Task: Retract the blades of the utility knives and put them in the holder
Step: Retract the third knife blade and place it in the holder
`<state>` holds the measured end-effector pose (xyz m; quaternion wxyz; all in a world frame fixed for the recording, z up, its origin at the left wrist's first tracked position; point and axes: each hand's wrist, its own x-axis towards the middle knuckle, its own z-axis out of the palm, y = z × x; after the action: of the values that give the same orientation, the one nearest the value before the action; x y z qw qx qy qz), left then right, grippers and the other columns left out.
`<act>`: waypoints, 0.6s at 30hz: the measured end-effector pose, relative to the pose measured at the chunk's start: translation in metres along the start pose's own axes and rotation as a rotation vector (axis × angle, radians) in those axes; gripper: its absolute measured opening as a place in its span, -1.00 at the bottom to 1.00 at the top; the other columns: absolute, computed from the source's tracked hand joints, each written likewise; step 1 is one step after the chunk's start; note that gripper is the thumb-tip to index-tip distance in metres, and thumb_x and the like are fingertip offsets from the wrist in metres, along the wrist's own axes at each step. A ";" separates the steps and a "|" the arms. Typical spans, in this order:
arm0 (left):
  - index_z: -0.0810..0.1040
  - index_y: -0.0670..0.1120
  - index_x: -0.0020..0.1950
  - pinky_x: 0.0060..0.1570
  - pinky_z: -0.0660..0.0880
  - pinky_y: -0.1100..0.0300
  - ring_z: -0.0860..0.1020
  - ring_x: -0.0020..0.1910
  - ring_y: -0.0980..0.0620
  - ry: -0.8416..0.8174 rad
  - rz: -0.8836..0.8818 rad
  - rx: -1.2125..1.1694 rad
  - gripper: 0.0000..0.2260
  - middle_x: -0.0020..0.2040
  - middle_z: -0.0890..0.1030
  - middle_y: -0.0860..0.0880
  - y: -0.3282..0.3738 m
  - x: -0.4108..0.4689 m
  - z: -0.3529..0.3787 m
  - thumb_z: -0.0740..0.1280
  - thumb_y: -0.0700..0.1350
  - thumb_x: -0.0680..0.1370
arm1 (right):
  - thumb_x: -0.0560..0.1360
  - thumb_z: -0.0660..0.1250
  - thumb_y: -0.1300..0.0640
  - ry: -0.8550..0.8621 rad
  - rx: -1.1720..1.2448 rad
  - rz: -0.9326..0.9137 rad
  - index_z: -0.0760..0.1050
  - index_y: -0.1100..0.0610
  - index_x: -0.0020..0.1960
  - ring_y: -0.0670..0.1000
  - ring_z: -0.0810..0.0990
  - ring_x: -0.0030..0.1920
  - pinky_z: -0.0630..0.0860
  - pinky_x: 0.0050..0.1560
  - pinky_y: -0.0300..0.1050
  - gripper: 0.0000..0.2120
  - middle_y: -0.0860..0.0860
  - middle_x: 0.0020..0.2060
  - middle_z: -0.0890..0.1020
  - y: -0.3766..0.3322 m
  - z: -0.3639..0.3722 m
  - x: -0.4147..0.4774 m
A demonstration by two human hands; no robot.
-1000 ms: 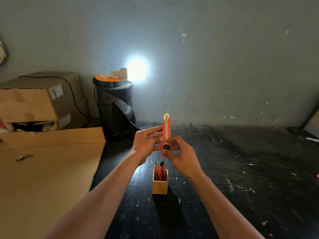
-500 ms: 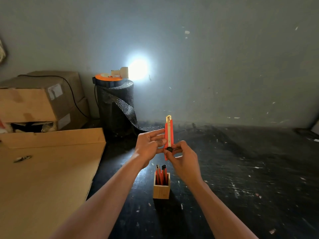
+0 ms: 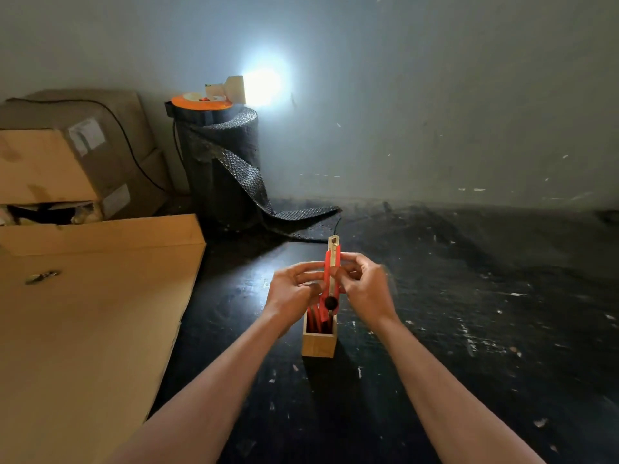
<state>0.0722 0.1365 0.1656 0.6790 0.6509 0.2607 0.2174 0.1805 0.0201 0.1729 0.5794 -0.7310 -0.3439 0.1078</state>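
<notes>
Knife: I saw the orange knife [image 3: 331, 279] upright between both hands, its butt end just above the holder [image 3: 318, 343], metal tip pointing to 12 o'clock. No blade showed past the tip, so I judged it retracted.
Left hand: The left hand [image 3: 294, 293] was curled at the knife's 9 o'clock side, fingertips on the body; a light steadying pinch, as far as I could tell.
Right hand: The right hand [image 3: 363, 286] was closed on the knife from 3 o'clock, thumb and fingers pinching the upper body.
Change: A second earlier the knife was raised well above the holder, with the right thumb at the black slider knob [image 3: 331, 302]. Now both hands had dropped and the thumb was off the knob.
Meaning: I took the retracting as done and the insertion as begun.
Holder: It stood on the dark counter [image 3: 469, 329] with other orange knives already inside, so free space looked tight.
Next: Lower the butt straight down beside the others.
</notes>
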 end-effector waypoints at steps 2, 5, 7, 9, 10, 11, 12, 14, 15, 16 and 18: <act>0.69 -0.15 0.17 0.06 0.66 -0.20 0.75 -0.01 -0.22 0.052 -0.021 0.055 -0.70 -0.01 0.77 -0.17 -0.019 0.010 0.000 0.42 -0.40 0.49 | 0.56 0.43 0.25 -0.011 -0.017 0.035 0.60 0.15 0.17 -0.06 0.75 -0.14 0.72 -0.14 -0.07 -0.81 0.03 -0.11 0.74 0.015 0.003 0.007; 0.63 -0.17 0.28 0.15 0.64 -0.14 0.72 0.10 -0.08 0.129 -0.064 0.210 -0.67 0.10 0.74 -0.14 -0.045 0.023 -0.002 0.43 -0.33 0.52 | 0.56 0.44 0.25 -0.018 -0.059 0.088 0.59 0.14 0.11 -0.04 0.74 -0.18 0.71 -0.17 -0.03 -0.85 0.05 -0.14 0.72 0.038 0.008 0.015; 0.57 -0.16 0.38 0.25 0.60 -0.04 0.65 0.21 -0.05 0.124 -0.100 0.324 -0.58 0.24 0.68 -0.14 -0.059 0.027 -0.002 0.47 -0.29 0.52 | 0.55 0.45 0.22 -0.016 -0.088 0.129 0.58 0.14 0.10 -0.02 0.74 -0.16 0.71 -0.14 0.00 -0.86 0.05 -0.13 0.72 0.053 0.012 0.019; 0.50 -0.15 0.45 0.30 0.56 -0.02 0.59 0.32 -0.06 0.108 -0.150 0.416 -0.46 0.36 0.61 -0.13 -0.072 0.029 -0.001 0.52 -0.25 0.49 | 0.54 0.46 0.20 -0.029 -0.124 0.166 0.57 0.12 0.08 -0.01 0.73 -0.12 0.70 -0.10 -0.02 -0.86 0.04 -0.12 0.71 0.069 0.017 0.022; 0.47 -0.14 0.48 0.33 0.53 -0.05 0.56 0.35 -0.08 0.094 -0.177 0.453 -0.41 0.40 0.58 -0.13 -0.079 0.029 -0.001 0.54 -0.23 0.47 | 0.54 0.46 0.21 -0.041 -0.142 0.186 0.57 0.12 0.07 -0.01 0.73 -0.10 0.69 -0.09 -0.03 -0.87 0.03 -0.11 0.71 0.075 0.019 0.023; 0.45 -0.13 0.50 0.35 0.51 -0.06 0.55 0.37 -0.10 0.080 -0.204 0.482 -0.37 0.42 0.56 -0.13 -0.086 0.030 0.000 0.55 -0.22 0.46 | 0.54 0.46 0.21 -0.052 -0.157 0.204 0.57 0.11 0.06 0.00 0.72 -0.09 0.69 -0.08 -0.03 -0.88 0.03 -0.11 0.71 0.082 0.022 0.023; 0.44 -0.11 0.51 0.37 0.50 -0.05 0.55 0.37 -0.11 0.074 -0.230 0.506 -0.34 0.42 0.56 -0.13 -0.094 0.032 0.001 0.56 -0.22 0.44 | 0.54 0.46 0.20 -0.061 -0.173 0.222 0.57 0.11 0.04 -0.01 0.71 -0.08 0.67 -0.08 -0.05 -0.89 0.01 -0.12 0.71 0.088 0.024 0.023; 0.44 -0.08 0.51 0.36 0.49 -0.04 0.58 0.33 -0.11 0.075 -0.274 0.539 -0.32 0.39 0.59 -0.12 -0.105 0.034 0.002 0.58 -0.19 0.42 | 0.53 0.46 0.17 -0.076 -0.206 0.250 0.59 0.09 0.02 -0.05 0.69 -0.08 0.62 -0.06 -0.10 -0.91 -0.03 -0.12 0.71 0.098 0.028 0.023; 0.46 -0.07 0.50 0.36 0.50 -0.05 0.59 0.32 -0.10 0.075 -0.285 0.545 -0.34 0.36 0.62 -0.11 -0.110 0.035 0.002 0.58 -0.19 0.43 | 0.53 0.46 0.15 -0.086 -0.218 0.259 0.60 0.08 0.02 -0.07 0.68 -0.07 0.60 -0.05 -0.12 -0.91 -0.06 -0.12 0.71 0.104 0.030 0.023; 0.50 -0.06 0.46 0.36 0.50 -0.07 0.60 0.31 -0.10 0.076 -0.289 0.545 -0.39 0.33 0.64 -0.09 -0.115 0.036 0.003 0.57 -0.20 0.43 | 0.53 0.46 0.13 -0.102 -0.230 0.274 0.60 0.06 0.01 -0.07 0.68 -0.06 0.60 -0.03 -0.11 -0.92 -0.07 -0.11 0.71 0.108 0.032 0.023; 0.59 0.00 0.38 0.35 0.51 -0.05 0.62 0.28 -0.06 0.078 -0.284 0.554 -0.50 0.25 0.69 -0.04 -0.121 0.037 0.004 0.54 -0.25 0.46 | 0.53 0.46 0.13 -0.128 -0.259 0.309 0.61 0.04 -0.02 -0.05 0.68 -0.05 0.60 0.00 -0.07 -0.95 -0.08 -0.11 0.72 0.116 0.035 0.023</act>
<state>0.0974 0.1497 0.0427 0.4886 0.7594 0.4245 0.0658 0.2219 0.0507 0.0614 0.4341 -0.8352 -0.2747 0.1963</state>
